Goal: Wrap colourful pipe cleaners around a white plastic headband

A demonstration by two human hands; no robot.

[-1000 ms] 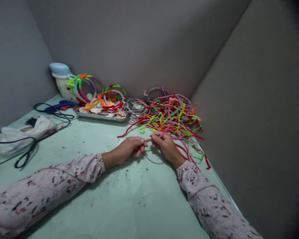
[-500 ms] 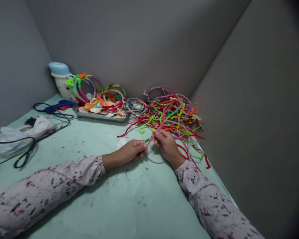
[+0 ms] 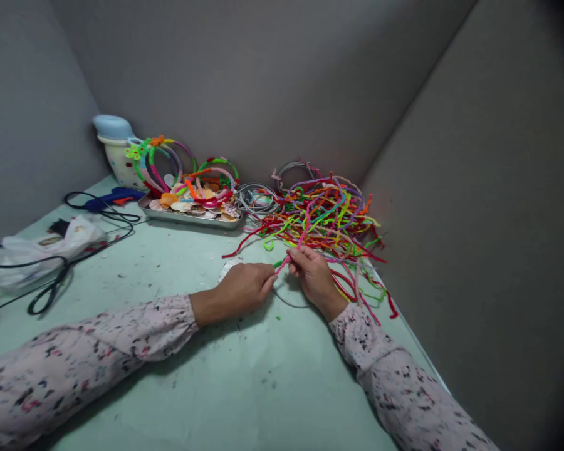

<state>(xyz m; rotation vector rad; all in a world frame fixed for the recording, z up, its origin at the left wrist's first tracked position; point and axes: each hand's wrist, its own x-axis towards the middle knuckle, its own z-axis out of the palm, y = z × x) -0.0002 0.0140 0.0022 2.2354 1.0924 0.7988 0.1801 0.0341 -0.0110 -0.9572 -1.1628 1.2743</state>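
Note:
Between my two hands runs a pink fuzzy stem point(image 3: 282, 264), with a bit of green fuzzy stem beside it. My left hand point(image 3: 244, 289) is closed on its lower end, knuckles turned up. Thumb and fingers of my right hand point(image 3: 313, 275) pinch the pink stem a little higher, and its free length rises toward the heap. A thin grey wire ring point(image 3: 291, 305) hangs or lies below the hands, partly hidden by them. Behind my right hand is a tangled heap of colourful fuzzy stems point(image 3: 329, 213).
A metal tray point(image 3: 192, 220) holds shells and wrapped hoops. Left of it stand a blue-lidded container point(image 3: 117, 153) and a blue tool point(image 3: 110, 199). Black cable point(image 3: 66, 266) crosses a white plastic bag point(image 3: 23, 263). Coiled wire point(image 3: 256, 199) lies beside the heap. Walls bound the table point(image 3: 216, 388).
My left hand has turned so that its back faces up more, with its fingers now more hidden. My right hand has barely moved and still pinches the pink stem.

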